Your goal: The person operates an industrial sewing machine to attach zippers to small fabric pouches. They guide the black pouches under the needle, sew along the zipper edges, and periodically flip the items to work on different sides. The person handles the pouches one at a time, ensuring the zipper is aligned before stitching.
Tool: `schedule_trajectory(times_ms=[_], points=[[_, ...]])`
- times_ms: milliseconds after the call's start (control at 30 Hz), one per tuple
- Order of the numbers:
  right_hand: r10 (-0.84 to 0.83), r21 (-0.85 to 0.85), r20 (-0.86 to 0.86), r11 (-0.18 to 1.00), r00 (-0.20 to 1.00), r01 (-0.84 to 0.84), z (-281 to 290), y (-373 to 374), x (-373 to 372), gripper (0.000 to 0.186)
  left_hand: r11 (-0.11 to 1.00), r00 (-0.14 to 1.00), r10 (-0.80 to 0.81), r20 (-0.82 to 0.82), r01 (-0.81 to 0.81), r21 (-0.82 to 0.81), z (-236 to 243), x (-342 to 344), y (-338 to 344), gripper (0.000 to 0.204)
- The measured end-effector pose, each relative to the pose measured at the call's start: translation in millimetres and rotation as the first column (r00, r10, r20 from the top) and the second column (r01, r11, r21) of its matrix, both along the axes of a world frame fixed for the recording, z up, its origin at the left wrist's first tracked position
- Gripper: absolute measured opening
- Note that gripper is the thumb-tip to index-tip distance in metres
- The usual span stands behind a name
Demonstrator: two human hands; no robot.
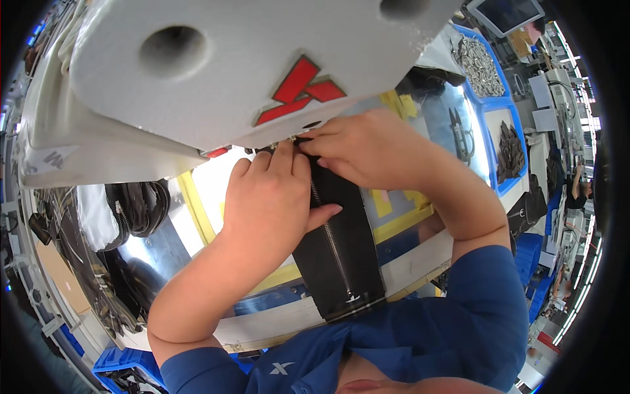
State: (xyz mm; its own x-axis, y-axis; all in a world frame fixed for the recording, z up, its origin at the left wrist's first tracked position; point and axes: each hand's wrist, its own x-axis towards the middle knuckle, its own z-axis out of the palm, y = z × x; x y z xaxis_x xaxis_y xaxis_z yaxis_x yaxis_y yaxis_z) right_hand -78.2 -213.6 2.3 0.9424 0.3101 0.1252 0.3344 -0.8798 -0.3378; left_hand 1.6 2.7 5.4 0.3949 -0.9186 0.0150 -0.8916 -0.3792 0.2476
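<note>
While your left hand (275,187) lies palm down just below the white machine head (197,79), its fingers reach up to the lower edge of that head; its thumb stands apart from them, across the line of the zip (336,253), so that hand is spread and pressing from above, with nothing enclosed in it; your right hand (367,148) is bent in from the right, close under the same edge of the machine head, its forefinger and thumb near the upper end of the black strip (361,223); you have those fingers curled, though I cannot tell whether they pinch the strip or only touch it; the black strip runs from beneath the machine head down toward your chest, the metal zip along its length, and a silvery slider (352,297) sits at the end farthest from the head.

To the right of the machine head you have dark scissors (461,134) and, beyond them, joined blue trays (497,103), with silvery metal pieces (482,65) in one and dark pieces (510,152) in the other; to the left of and below the head lie a black zipped bundle (139,203) and yellow tape (197,210).
</note>
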Motion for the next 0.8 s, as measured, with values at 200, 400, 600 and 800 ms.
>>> schedule_trajectory(times_ms=[200, 400, 600, 800], points=[[-0.003, -0.055, 0.025, 0.998, 1.000, 0.004, -3.8, 6.6, -2.4, 0.020, 1.000, 1.000, 0.013, 0.013, -0.013, 0.004, 1.4, 0.2, 1.5, 0.080], [0.021, -0.108, 0.049, 0.994, 0.999, -0.016, -6.6, 8.5, -5.8, 0.021, 1.000, 1.000, 0.013, 0.017, -0.014, 0.023, 3.2, -1.5, 1.9, 0.081], [-0.060, 0.007, -0.006, 0.998, 0.998, 0.060, -4.9, 10.5, -4.5, 0.020, 0.998, 0.998, -0.014, 0.059, 0.018, -0.057, -3.2, -2.1, 2.3, 0.087], [-0.079, -0.150, -0.206, 0.987, 0.975, 0.048, 8.9, 0.4, -14.4, 0.017, 0.987, 0.994, -0.104, 0.029, 0.106, -0.117, -18.4, -12.2, -0.4, 0.096]])
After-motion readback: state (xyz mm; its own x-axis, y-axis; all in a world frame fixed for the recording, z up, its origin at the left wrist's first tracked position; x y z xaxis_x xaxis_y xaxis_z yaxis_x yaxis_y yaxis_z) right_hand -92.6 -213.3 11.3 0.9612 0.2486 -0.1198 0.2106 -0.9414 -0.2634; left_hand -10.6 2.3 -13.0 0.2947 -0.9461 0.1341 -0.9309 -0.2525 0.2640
